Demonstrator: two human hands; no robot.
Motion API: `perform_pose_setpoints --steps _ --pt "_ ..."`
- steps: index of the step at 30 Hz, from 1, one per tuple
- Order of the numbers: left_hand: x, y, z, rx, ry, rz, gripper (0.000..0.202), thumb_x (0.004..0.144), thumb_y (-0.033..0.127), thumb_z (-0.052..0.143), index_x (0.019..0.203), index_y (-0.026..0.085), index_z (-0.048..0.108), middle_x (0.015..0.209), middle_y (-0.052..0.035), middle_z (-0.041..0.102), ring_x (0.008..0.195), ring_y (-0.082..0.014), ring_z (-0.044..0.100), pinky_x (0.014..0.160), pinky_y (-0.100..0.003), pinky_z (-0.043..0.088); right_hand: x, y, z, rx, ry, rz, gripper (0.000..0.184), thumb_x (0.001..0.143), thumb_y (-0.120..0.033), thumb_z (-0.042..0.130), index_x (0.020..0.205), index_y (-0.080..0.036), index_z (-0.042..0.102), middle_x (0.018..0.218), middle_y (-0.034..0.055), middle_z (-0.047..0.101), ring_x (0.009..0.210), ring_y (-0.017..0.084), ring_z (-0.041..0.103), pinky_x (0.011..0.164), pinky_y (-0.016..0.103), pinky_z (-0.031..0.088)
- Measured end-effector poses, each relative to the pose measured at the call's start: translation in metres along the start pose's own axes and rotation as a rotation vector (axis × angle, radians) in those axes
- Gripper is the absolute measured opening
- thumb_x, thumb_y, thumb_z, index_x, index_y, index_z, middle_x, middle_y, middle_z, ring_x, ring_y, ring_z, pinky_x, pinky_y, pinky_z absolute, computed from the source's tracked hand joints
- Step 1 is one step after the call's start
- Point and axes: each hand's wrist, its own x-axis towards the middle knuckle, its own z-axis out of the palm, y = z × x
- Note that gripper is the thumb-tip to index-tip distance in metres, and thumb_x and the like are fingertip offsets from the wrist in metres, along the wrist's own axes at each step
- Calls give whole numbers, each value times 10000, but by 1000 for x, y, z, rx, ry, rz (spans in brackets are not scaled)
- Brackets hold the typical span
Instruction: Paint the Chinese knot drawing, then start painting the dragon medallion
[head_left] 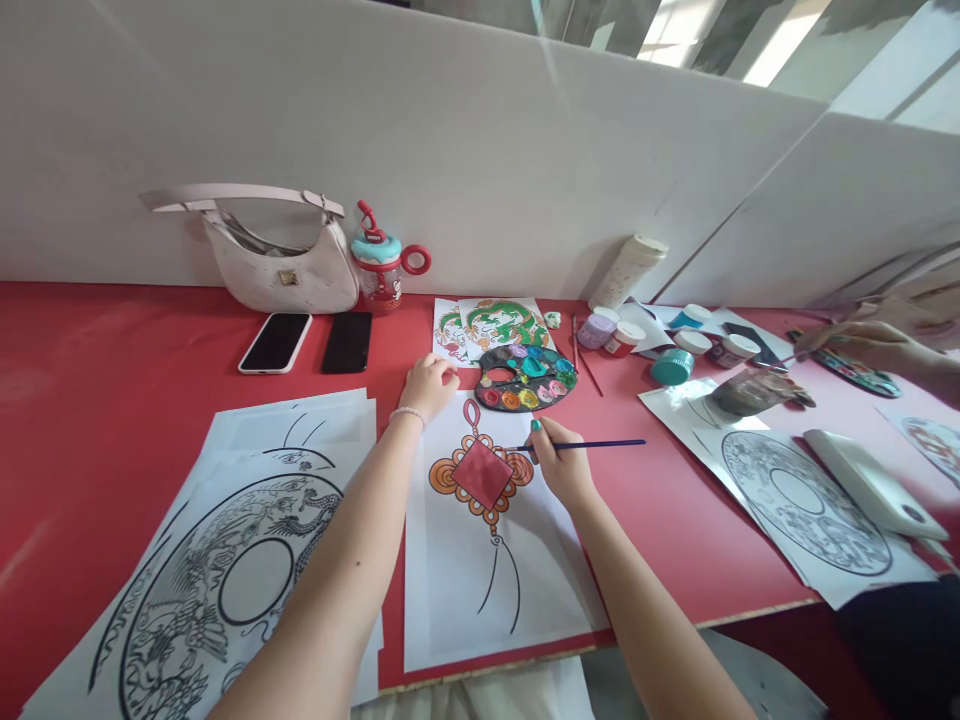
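Note:
My right hand grips a thin dark blue paintbrush, its tip touching the right side of a knot drawing. The drawing sheet lies in front of me. Its knot has a red diamond middle, orange loops around it and two unpainted tassel lines below. My left hand rests at the sheet's upper left corner, fingers bent loosely and lying on it, holding nothing. Just right of those fingers is a dark paint palette with several dabs of colour.
Printed line drawings lie left, near two phones, a white handbag and a lidded cup. Painted dragon sheets sit behind the palette. Paint jars and a water cup stand right, beside another person's hand.

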Motion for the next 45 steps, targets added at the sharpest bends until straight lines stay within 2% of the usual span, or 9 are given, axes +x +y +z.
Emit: perform_pose_setpoints --steps 6,13,16,20,24,30,35,38,45 --pt "0 2 -3 13 -26 -10 158 787 218 506 843 218 654 1001 -41 600 1023 -207 551 964 -354 410 2 6 3 -26 23 -2 420 874 -448 382 539 -200 328 454 -49 322 446 74 279 439 220 244" --pt "0 1 -2 27 -19 -6 164 787 226 504 838 216 660 998 -47 602 1002 -216 555 934 -367 424 1 5 0 -7 19 9 413 885 -409 371 531 -200 347 444 -35 369 432 79 315 445 228 260" --pt "0 2 -3 24 -21 -13 164 786 226 505 837 221 661 1004 -46 603 1007 -216 555 937 -366 422 3 5 -3 0 67 13 399 888 -390 364 535 -202 353 451 -31 387 438 84 340 459 228 284" --pt "0 4 -4 16 -24 -12 162 794 237 506 839 219 660 1001 -49 603 1019 -217 553 938 -368 423 12 15 -7 -21 140 0 264 852 -345 426 632 -198 432 549 -18 482 516 101 422 520 224 342" --pt "0 3 -3 12 -21 -2 162 792 234 505 832 214 660 1002 -48 602 1021 -221 551 936 -377 425 22 26 -6 -108 119 7 190 820 -322 480 679 -195 467 606 -15 510 563 110 447 565 228 356" --pt "0 1 -2 14 -22 -8 163 792 240 506 839 225 662 1011 -45 607 1018 -220 551 938 -376 421 31 33 0 -198 52 -111 138 814 -296 485 715 -205 516 686 20 550 659 145 494 620 248 386" --pt "0 0 -1 9 -18 -13 162 788 243 509 837 227 662 1016 -39 605 1027 -219 550 946 -373 418 34 41 2 -237 75 -177 181 821 -326 471 689 -209 510 699 35 550 687 159 496 646 263 402" --pt "0 0 0 9 -12 -6 157 787 239 511 831 227 661 1008 -38 606 1025 -220 551 946 -376 418 33 43 3 -247 114 -174 204 837 -344 463 689 -209 502 694 32 539 673 153 487 646 263 398" --pt "0 2 -3 -7 -16 -7 151 787 234 507 822 222 653 1013 -39 604 1024 -217 552 935 -371 420 30 35 0 -258 100 -132 214 846 -325 461 669 -205 471 659 19 515 636 143 470 611 253 375"
